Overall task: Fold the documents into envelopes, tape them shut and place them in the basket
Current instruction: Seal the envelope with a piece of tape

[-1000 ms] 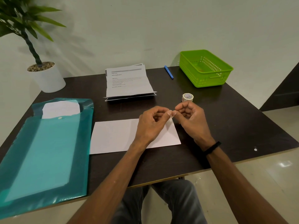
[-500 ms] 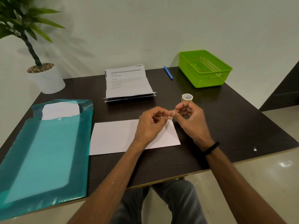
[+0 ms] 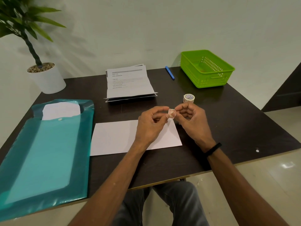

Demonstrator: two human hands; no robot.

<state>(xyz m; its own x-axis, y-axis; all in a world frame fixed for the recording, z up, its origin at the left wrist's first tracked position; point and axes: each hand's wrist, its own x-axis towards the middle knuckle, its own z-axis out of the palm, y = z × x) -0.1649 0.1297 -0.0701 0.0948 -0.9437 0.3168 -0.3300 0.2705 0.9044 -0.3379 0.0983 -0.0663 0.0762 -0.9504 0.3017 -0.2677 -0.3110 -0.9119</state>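
A white envelope [image 3: 117, 137] lies flat on the dark table [image 3: 236, 128] in front of me. Above its right end, my left hand [image 3: 149, 126] and my right hand [image 3: 192, 121] together pinch a small square piece of tape [image 3: 171, 113] between fingertips. The tape roll [image 3: 189, 97] stands on the table just behind my right hand. A stack of printed documents [image 3: 128, 84] lies further back. At the back right corner sits the green basket [image 3: 206, 70], with nothing visible inside.
A teal plastic folder [image 3: 44, 152] with white sheets inside covers the table's left side. A potted plant [image 3: 47, 77] stands at the back left. A blue pen [image 3: 169, 72] lies between the documents and the basket.
The fingertips have drawn slightly apart, and the small piece of tape now shows between them. Both hands stay over the envelope's right end.
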